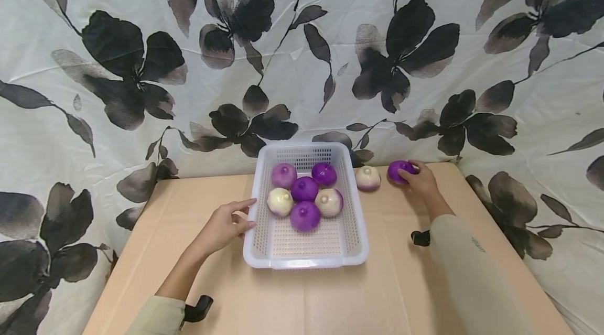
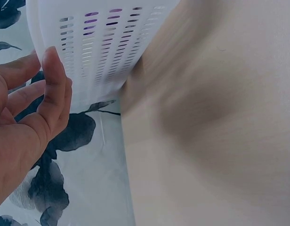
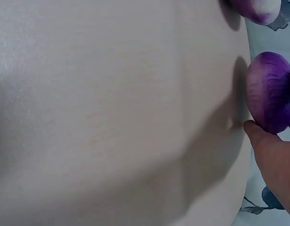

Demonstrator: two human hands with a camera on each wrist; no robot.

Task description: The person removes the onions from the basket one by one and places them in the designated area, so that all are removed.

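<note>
Two hands are working. Right hand point(image 1: 422, 180) is grasping a purple onion point(image 1: 400, 171) between thumb and fingers, near the back right of the surface point(image 1: 292, 298); can't tell if the onion is resting or slightly raised. Left hand point(image 1: 224, 227) is touching the left rim of a white perforated plastic basket point(image 1: 305, 262); can't tell if it's pinching the rim or only resting there.

Risks: the grasped onion is looking smooth and round, so a loose fingertip hold could be letting it slip. It's sitting by the back edge, so a slip or outward nudge could be sending it over, toward the floral cloth point(image 1: 330, 115). A loose onion, white and purple point(image 1: 368, 178), is lying between it and the basket; a low sideways sweep could be knocking that one and setting it rolling. Uneven pressure from the left hand could be shifting the basket and jostling its load.

Basket is standing upright and holding six: lilac onion point(image 1: 284, 175) and dark purple onion point(image 1: 324, 173) at the back, central purple onion point(image 1: 304, 188), white onion point(image 1: 280, 202) left, pale onion with purple side point(image 1: 329, 202) right, front purple onion point(image 1: 304, 216). They're clustering from middle to back; anything dropping in hard could be scattering them.
</note>
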